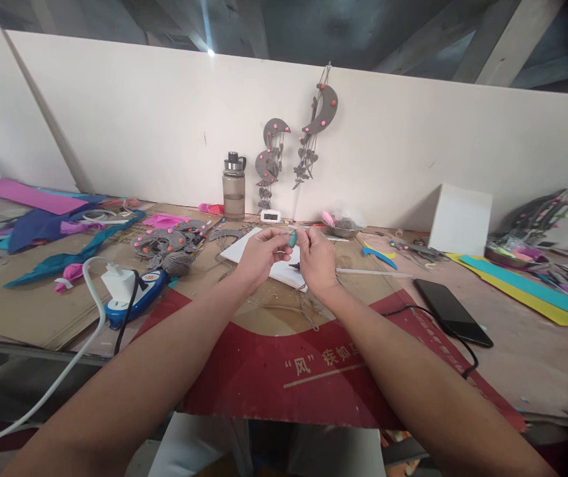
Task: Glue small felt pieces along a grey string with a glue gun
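Observation:
My left hand [263,256] is closed in a pinch on a small teal piece [292,239], which looks like felt or clay. My right hand [318,260] has its fingers pressed together at the other side of the same piece. A white sheet or pad [284,271] lies under both hands, and a dark pointed thing shows beside the right palm, too small to name. Loose grey yarn [308,311] trails over the cardboard [264,324] below the hands.
Grey moon-shaped hangings [331,109] with pink dots hang on the white wall. A water bottle [234,189] and small digital clock [271,216] stand at the back. A power strip [138,299] lies left, a phone [450,311] right. Coloured felt sheets [532,288] lie further right.

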The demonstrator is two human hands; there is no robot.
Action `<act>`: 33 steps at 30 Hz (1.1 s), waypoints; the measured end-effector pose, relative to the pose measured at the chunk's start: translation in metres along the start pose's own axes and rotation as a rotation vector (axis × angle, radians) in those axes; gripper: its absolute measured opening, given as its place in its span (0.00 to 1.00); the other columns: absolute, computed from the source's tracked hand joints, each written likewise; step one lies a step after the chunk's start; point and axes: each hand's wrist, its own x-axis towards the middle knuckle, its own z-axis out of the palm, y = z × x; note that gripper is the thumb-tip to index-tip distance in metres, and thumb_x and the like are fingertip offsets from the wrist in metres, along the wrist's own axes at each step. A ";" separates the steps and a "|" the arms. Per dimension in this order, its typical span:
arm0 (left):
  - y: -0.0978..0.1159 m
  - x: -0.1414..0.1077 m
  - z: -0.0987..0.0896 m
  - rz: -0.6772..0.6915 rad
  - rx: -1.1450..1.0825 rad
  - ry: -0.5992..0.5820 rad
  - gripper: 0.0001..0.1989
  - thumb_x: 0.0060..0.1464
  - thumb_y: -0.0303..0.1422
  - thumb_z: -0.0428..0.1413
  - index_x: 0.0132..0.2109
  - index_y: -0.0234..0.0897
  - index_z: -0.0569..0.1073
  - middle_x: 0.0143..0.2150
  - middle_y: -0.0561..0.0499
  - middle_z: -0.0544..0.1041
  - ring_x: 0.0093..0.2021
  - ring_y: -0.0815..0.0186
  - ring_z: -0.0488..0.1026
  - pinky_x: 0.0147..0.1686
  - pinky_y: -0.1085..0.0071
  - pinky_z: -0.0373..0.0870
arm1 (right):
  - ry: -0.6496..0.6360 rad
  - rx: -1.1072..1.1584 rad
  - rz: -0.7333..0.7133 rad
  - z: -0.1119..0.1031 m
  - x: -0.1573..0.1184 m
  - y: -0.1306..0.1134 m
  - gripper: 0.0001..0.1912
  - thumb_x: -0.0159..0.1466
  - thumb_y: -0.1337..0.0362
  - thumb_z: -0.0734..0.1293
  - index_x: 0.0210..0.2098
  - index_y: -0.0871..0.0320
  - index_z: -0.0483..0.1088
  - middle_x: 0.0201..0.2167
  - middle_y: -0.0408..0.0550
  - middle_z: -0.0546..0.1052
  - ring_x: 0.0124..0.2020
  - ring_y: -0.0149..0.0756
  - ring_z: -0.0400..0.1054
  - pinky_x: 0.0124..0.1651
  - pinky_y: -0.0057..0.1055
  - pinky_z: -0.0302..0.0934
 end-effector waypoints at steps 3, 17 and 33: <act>0.001 0.000 0.000 -0.037 -0.054 -0.028 0.11 0.40 0.32 0.63 0.31 0.32 0.70 0.27 0.53 0.71 0.25 0.74 0.68 0.23 0.76 0.64 | 0.007 0.034 0.004 -0.001 0.000 0.000 0.19 0.67 0.55 0.54 0.21 0.54 0.50 0.20 0.40 0.60 0.23 0.32 0.51 0.29 0.30 0.44; 0.005 -0.004 0.006 -0.034 -0.045 0.004 0.14 0.39 0.35 0.64 0.30 0.34 0.68 0.26 0.55 0.68 0.22 0.78 0.62 0.15 0.82 0.51 | -0.013 0.085 0.006 -0.002 -0.002 -0.004 0.19 0.67 0.53 0.54 0.23 0.55 0.58 0.23 0.42 0.69 0.25 0.32 0.59 0.31 0.30 0.48; 0.003 0.000 0.002 0.001 -0.041 -0.016 0.10 0.42 0.32 0.61 0.29 0.34 0.67 0.20 0.56 0.65 0.18 0.79 0.58 0.14 0.81 0.46 | -0.038 0.215 0.062 0.001 -0.004 -0.007 0.19 0.66 0.53 0.55 0.24 0.55 0.60 0.23 0.42 0.69 0.25 0.32 0.60 0.31 0.29 0.50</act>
